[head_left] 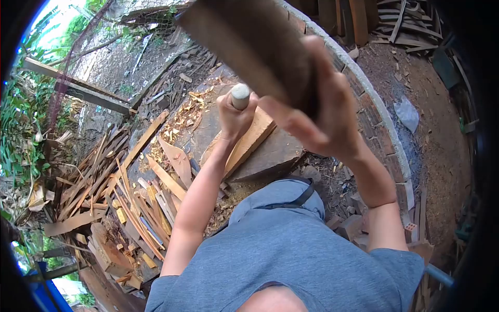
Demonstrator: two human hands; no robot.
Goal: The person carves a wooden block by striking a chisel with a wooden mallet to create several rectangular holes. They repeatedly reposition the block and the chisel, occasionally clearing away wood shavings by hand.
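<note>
One bare left hand (235, 120) is closed around a pale, round-ended cylindrical handle (240, 92); its lower end is hidden. The right hand (332, 117), raised, grips a large, dark brown wooden block (249, 44), blurred at the top of view. Below the hands, a light tan, split-faced wood piece (252, 139) lies on a broad grey-brown stump (275, 158). Beside the stump: yellowish wood shavings (182, 119) and a thin, reddish, pointed board (176, 160). Farther right: a curved brick border (375, 101).
</note>
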